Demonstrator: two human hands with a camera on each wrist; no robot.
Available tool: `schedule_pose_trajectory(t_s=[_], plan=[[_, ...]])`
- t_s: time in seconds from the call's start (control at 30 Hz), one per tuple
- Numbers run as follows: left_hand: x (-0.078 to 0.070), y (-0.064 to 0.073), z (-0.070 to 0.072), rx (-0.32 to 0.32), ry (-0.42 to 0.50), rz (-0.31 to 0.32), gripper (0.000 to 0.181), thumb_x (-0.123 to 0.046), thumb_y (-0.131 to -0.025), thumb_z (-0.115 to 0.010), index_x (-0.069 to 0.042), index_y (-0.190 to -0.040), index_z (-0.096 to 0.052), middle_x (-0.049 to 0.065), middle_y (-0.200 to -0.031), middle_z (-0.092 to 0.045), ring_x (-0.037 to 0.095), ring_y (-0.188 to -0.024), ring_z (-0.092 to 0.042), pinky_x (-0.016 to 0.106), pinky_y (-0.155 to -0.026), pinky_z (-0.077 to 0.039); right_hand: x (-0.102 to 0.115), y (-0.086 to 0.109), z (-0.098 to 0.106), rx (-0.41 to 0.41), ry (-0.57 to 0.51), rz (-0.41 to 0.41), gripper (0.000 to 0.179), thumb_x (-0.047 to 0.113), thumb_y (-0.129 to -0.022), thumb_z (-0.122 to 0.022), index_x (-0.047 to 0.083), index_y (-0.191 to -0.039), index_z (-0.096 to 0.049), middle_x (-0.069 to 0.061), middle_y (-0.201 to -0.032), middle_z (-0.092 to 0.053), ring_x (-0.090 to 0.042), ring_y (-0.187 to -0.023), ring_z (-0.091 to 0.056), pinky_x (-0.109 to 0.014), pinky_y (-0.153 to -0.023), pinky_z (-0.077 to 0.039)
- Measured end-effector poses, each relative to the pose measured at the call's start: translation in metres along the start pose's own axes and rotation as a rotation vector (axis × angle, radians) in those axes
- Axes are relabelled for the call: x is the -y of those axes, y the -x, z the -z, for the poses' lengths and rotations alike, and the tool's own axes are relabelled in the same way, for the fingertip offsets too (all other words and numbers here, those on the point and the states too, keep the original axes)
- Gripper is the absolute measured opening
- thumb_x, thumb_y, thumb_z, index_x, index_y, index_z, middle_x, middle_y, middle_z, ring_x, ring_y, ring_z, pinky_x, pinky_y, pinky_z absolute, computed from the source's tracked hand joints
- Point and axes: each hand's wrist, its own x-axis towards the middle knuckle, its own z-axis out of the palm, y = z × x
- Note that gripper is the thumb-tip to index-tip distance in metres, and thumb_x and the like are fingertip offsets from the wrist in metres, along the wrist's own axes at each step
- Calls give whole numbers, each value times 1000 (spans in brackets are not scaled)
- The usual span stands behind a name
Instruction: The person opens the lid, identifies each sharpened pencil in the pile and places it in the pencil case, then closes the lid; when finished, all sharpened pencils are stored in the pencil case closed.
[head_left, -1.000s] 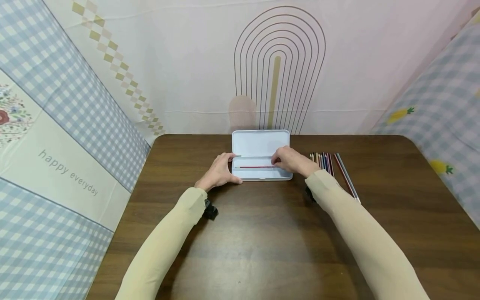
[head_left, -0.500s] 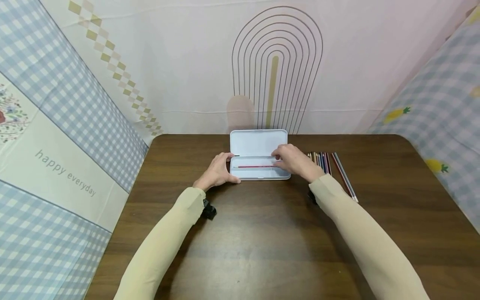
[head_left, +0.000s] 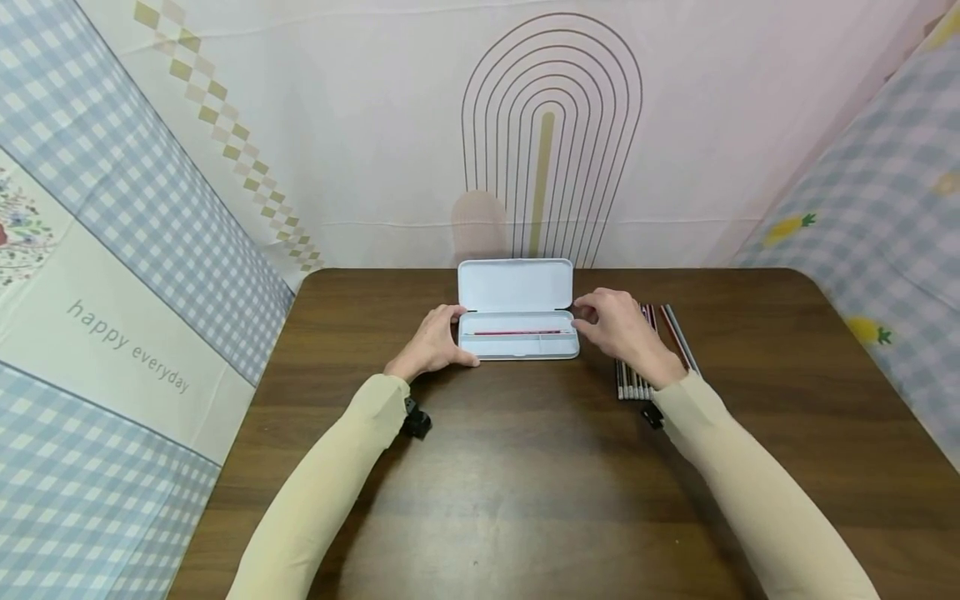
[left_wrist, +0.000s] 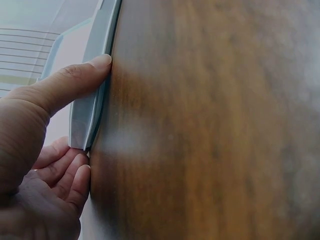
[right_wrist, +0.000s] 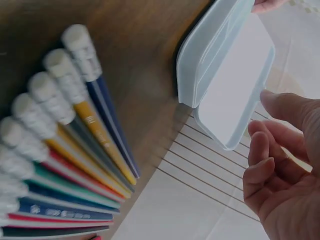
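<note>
An open light-blue pencil case (head_left: pixel 495 347) lies near the table's back edge with its lid raised. Inside it, a red pencil (head_left: pixel 510 332) lies lengthwise in the rear compartment. My left hand (head_left: pixel 431 342) grips the case's left end, thumb along the front edge and fingers behind; the left wrist view shows the thumb (left_wrist: pixel 82 75) on the rim. Just off the right end hovers my right hand (head_left: pixel 617 327), its fingers loosely curved and holding nothing. Below that hand, a row of coloured pencils (right_wrist: pixel 95 125) with white erasers lies on the table, partly hidden by the hand and wrist in the head view.
Two longer-looking pencils (head_left: pixel 681 337), reddish and grey, lie at the right of the row. The brown wooden table (head_left: pixel 480 483) meets a patterned cloth backdrop (head_left: pixel 375 150) behind the case. Checked cloth (head_left: pixel 90 467) hangs along the left side.
My right hand has drawn back rightward out of the case toward the pencil row, leaving the red pencil lying inside. The left hand keeps its hold on the case's left end.
</note>
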Motion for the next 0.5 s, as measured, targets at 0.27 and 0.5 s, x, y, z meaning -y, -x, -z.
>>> schedule_pose_trajectory(t_s=[0.27, 0.5], plan=[[-4, 3, 1, -10, -14, -8, 102, -34, -73, -100, -1, -156, -50, 23, -154, -54, 39, -144, -49, 52, -125, -42, -6, 25, 8, -87, 15, -72, 27, 7, -97, -77, -11, -118, -77, -26, -102, -79, -37, -90, -76, -52, -81, -63], [-6, 4, 3, 3, 17, 5, 103, -31, -72, -100, -1, -156, -50, 23, -155, -54, 39, -146, -48, 54, -127, -40, -18, 50, 10, -161, 48, -115, 21, 4, -96, -73, -10, -110, -79, -23, -93, -80, -35, -80, -75, -54, -77, -60]])
